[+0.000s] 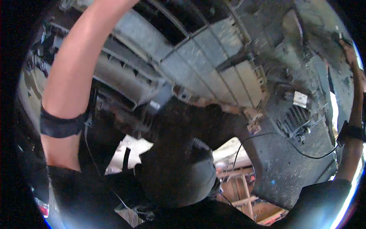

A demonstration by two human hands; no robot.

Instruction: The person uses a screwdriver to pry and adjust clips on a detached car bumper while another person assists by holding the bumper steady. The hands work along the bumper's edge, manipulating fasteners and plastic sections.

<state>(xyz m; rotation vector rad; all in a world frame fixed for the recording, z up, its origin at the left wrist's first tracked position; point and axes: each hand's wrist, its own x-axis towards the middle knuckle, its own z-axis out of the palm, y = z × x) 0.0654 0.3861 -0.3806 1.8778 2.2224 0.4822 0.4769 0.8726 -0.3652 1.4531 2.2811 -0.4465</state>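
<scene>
the right hand [347,49] is at the upper right edge — too blurred to tell whether it grips anything — well apart from the left, whose forearm [74,68] runs out past the top, hand unseen. between the arms, at upper centre, metal bars [189,37] cross pale panels [223,36]; a dark finned box [295,120] sits right of centre.

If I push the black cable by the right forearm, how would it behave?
The black cable probably flexes easily: it bends in smooth curves. Being thin, it seems light. Pushing may tug the right armband, which it appears to reach.
</scene>
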